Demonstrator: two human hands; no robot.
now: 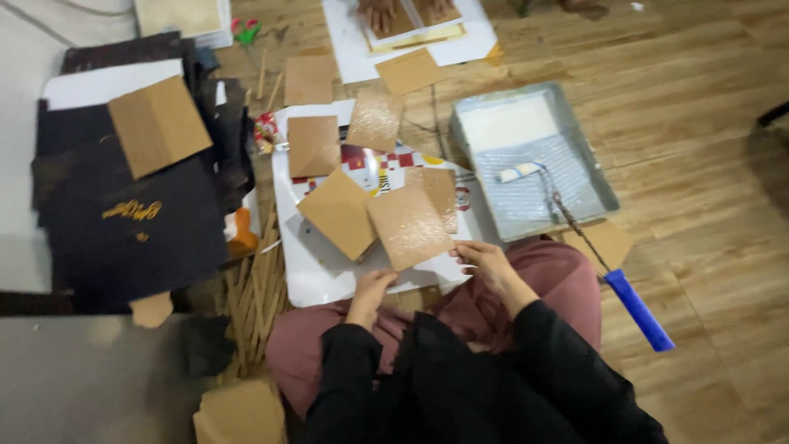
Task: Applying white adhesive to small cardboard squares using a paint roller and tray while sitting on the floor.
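Brown cardboard square (408, 226), glossy with glue, is pinched at its lower edge by left hand (370, 289) and right hand (485, 261), five more squares lying toward twelve o'clock, one paint roller (575, 226) at three.

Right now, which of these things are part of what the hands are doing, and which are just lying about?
In use: glue-shiny brown card square, left hand, right hand, white board, paint tray, blue-handled roller.
Lying about: black sheets, wooden sticks, scissors.
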